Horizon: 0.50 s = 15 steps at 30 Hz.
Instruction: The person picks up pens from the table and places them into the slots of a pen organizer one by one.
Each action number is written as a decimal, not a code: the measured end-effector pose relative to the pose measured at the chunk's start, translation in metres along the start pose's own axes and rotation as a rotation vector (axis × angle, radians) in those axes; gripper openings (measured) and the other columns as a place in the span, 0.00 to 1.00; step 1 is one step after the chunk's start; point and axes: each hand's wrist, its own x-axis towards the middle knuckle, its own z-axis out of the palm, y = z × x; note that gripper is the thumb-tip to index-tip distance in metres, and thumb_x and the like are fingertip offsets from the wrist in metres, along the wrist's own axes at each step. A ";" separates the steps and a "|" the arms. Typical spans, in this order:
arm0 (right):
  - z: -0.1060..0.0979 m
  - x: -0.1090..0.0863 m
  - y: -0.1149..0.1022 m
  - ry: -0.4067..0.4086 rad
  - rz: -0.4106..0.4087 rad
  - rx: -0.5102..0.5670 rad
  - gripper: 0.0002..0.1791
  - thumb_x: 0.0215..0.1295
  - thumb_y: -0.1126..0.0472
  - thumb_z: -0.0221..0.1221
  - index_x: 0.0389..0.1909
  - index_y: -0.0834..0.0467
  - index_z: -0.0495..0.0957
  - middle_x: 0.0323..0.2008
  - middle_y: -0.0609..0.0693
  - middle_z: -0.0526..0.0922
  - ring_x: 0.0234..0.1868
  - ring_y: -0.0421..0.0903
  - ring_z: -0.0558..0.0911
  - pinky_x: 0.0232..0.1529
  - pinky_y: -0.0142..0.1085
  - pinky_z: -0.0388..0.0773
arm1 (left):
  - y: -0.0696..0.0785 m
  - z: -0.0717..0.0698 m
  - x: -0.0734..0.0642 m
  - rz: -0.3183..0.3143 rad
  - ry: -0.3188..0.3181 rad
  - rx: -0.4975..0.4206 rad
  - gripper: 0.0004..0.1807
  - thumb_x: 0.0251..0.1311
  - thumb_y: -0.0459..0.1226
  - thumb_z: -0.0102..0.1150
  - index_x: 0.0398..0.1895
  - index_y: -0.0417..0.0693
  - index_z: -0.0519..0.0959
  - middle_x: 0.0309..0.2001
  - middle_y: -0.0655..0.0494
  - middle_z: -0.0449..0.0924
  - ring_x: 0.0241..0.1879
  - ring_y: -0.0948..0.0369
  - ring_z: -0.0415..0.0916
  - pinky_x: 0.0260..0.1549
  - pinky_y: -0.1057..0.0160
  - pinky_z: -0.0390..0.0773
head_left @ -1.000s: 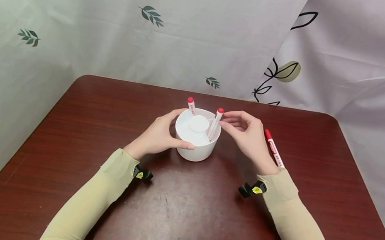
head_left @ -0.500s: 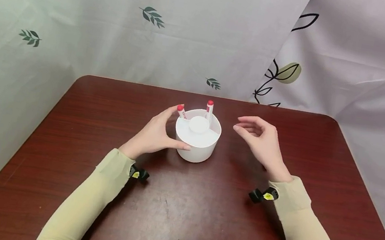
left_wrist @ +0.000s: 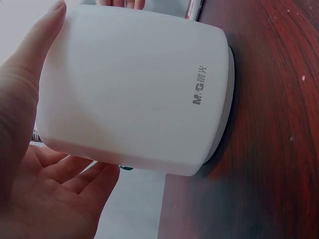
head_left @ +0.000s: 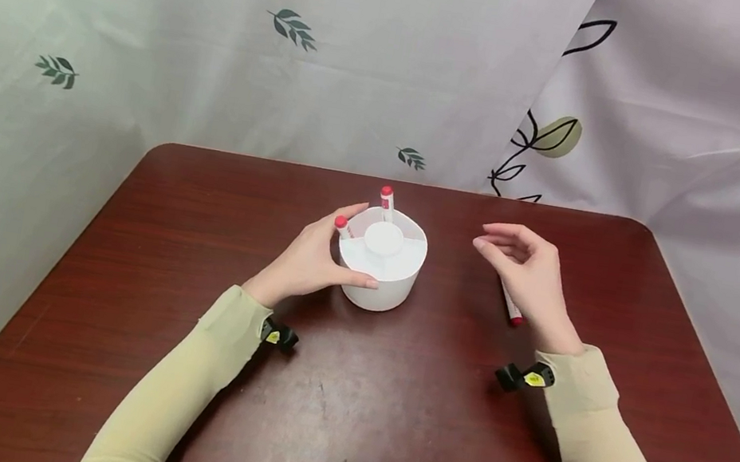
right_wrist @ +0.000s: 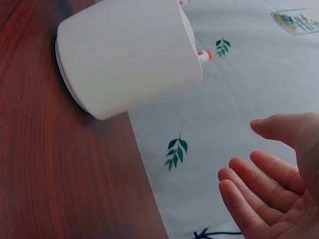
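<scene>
A round white pen holder [head_left: 378,289] with a divided top stands on the table. My left hand [head_left: 308,257] holds it from the left, thumb across the near side and fingers round the far side. In the left wrist view, the pen holder [left_wrist: 134,89] shows grey lettering low on its wall. One red-capped marker [head_left: 386,203] sticks up at the back of the holder; another red-capped marker [head_left: 343,227] leans at its left rim. Right of the holder, my right hand [head_left: 526,276] is held apart from it, fingers loosely bent, with nothing in its grasp.
A white marker [head_left: 511,303] with a red end lies on the dark red wooden table [head_left: 347,421], partly hidden behind my right hand. A pale curtain [head_left: 364,85] with leaf prints hangs beyond the table's back edge.
The pen holder's top has turned, carrying both markers leftward round the rim. My right hand has drawn away from the holder to the right. My left hand stays round the holder.
</scene>
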 end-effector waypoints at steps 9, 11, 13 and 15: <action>-0.022 0.000 0.005 0.074 0.014 -0.049 0.19 0.65 0.53 0.70 0.54 0.57 0.84 0.42 0.47 0.88 0.40 0.39 0.86 0.44 0.26 0.78 | 0.001 0.000 0.002 -0.015 0.001 -0.003 0.61 0.36 0.58 0.84 0.77 0.58 0.64 0.67 0.65 0.71 0.65 0.64 0.67 0.65 0.53 0.66; -0.026 -0.001 0.008 0.087 0.020 -0.050 0.19 0.65 0.53 0.71 0.54 0.57 0.84 0.41 0.45 0.88 0.40 0.38 0.86 0.45 0.25 0.78 | 0.001 0.000 0.002 -0.019 0.001 -0.008 0.61 0.36 0.58 0.85 0.77 0.57 0.64 0.67 0.65 0.71 0.65 0.65 0.67 0.65 0.54 0.66; -0.030 -0.001 0.011 0.100 0.028 -0.043 0.19 0.65 0.54 0.71 0.53 0.58 0.84 0.40 0.44 0.88 0.40 0.36 0.86 0.45 0.25 0.78 | 0.000 -0.001 0.002 -0.023 -0.002 -0.013 0.61 0.36 0.57 0.85 0.77 0.56 0.64 0.67 0.65 0.71 0.65 0.64 0.67 0.65 0.54 0.66; -0.033 -0.002 0.015 0.112 0.036 -0.045 0.19 0.65 0.55 0.71 0.53 0.59 0.84 0.39 0.43 0.88 0.40 0.36 0.86 0.44 0.24 0.78 | 0.000 -0.001 0.001 -0.028 -0.007 -0.015 0.61 0.37 0.57 0.85 0.77 0.56 0.64 0.67 0.65 0.71 0.64 0.64 0.68 0.64 0.54 0.66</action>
